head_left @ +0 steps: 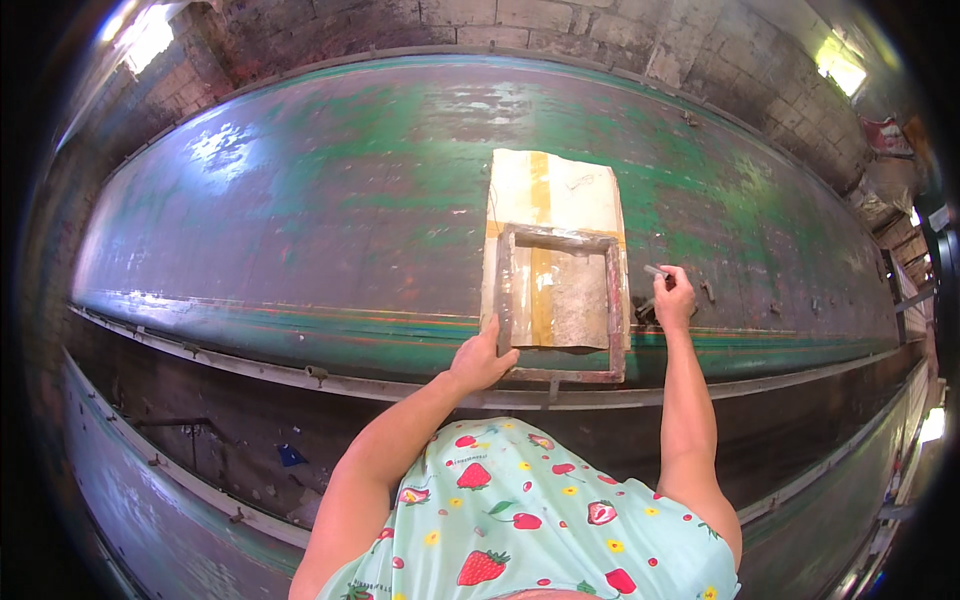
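Observation:
A worn, reddish-brown rectangular frame [503,290] lies over a whitish sheet [580,195] with a yellowish tape strip down it. The sheet reaches beyond the frame's far side, and its near edge shows inside the frame. My left hand [485,358] grips the frame's near left corner, thumb on top. To the right of the frame, my right hand [675,297] is raised, pinching a short, greyish, stick-like piece [655,270] between thumb and fingers. Its exact kind is too small to tell. Some small dark pieces [646,308] lie on the table beside that hand.
Beneath everything stretches a long table [330,210] with a worn green and dark surface. A metal rail [420,390] runs along its near edge. Behind me lies a second similar table [170,500]. A block wall [500,30] stands at the far side.

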A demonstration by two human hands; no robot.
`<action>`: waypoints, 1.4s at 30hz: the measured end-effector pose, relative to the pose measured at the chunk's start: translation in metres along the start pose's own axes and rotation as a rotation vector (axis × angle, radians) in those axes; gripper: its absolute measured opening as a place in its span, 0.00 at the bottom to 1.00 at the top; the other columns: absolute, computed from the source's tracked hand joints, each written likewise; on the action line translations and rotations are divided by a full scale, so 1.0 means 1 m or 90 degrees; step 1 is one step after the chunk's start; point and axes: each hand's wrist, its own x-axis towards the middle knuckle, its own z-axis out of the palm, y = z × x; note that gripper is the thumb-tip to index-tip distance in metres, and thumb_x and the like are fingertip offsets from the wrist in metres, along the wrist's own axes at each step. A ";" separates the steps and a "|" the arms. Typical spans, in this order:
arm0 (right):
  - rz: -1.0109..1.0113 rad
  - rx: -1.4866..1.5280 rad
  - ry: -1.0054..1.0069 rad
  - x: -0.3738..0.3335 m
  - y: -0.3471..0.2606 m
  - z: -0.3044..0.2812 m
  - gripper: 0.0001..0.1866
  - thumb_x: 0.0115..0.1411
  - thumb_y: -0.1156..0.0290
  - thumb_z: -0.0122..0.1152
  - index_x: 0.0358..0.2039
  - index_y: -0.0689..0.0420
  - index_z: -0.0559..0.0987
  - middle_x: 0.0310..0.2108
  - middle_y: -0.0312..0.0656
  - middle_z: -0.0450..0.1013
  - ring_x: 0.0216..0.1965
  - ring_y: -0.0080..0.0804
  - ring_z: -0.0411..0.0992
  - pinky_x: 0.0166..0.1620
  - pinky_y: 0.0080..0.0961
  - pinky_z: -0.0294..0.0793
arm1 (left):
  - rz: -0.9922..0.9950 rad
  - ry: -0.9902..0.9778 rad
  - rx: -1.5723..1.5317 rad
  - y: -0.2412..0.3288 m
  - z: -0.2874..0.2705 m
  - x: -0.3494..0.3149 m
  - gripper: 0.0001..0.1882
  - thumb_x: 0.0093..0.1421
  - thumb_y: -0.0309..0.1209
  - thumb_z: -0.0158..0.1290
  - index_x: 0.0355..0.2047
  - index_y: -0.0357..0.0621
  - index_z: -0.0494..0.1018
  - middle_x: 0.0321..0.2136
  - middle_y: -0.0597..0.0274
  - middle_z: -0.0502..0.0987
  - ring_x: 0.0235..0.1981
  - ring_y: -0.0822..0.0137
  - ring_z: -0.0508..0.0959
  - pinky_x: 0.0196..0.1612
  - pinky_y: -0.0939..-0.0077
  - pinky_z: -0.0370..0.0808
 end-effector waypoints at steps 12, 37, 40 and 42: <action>0.219 0.251 0.079 -0.172 -0.096 -0.078 0.16 0.73 0.80 0.72 0.59 0.60 0.87 0.37 0.27 0.74 0.36 0.17 0.69 0.42 0.21 0.72 | 0.004 -0.015 -0.049 -0.002 0.003 0.006 0.56 0.66 0.47 0.64 0.81 0.23 0.51 0.48 0.20 0.85 0.52 0.26 0.86 0.58 0.39 0.83; 0.047 -0.010 0.070 -0.314 -0.160 0.015 0.18 0.70 0.78 0.73 0.60 0.60 0.85 0.49 0.51 0.85 0.43 0.42 0.87 0.49 0.34 0.88 | 0.079 -0.018 -0.279 -0.049 -0.031 -0.001 0.38 0.74 0.27 0.66 0.81 0.39 0.65 0.26 0.68 0.75 0.23 0.76 0.76 0.27 0.75 0.79; 0.090 0.022 0.061 -0.315 -0.158 0.016 0.18 0.69 0.78 0.74 0.58 0.60 0.84 0.48 0.52 0.84 0.45 0.50 0.86 0.49 0.40 0.87 | 0.157 0.024 -0.248 -0.053 -0.034 -0.003 0.29 0.74 0.25 0.65 0.73 0.39 0.76 0.26 0.71 0.75 0.24 0.78 0.74 0.29 0.76 0.76; 0.112 0.047 0.047 -0.314 -0.159 0.017 0.17 0.68 0.77 0.74 0.56 0.60 0.83 0.48 0.53 0.84 0.46 0.54 0.86 0.49 0.43 0.87 | 0.215 0.043 -0.221 -0.048 -0.035 -0.006 0.25 0.73 0.26 0.65 0.70 0.40 0.79 0.26 0.72 0.75 0.25 0.80 0.74 0.30 0.76 0.75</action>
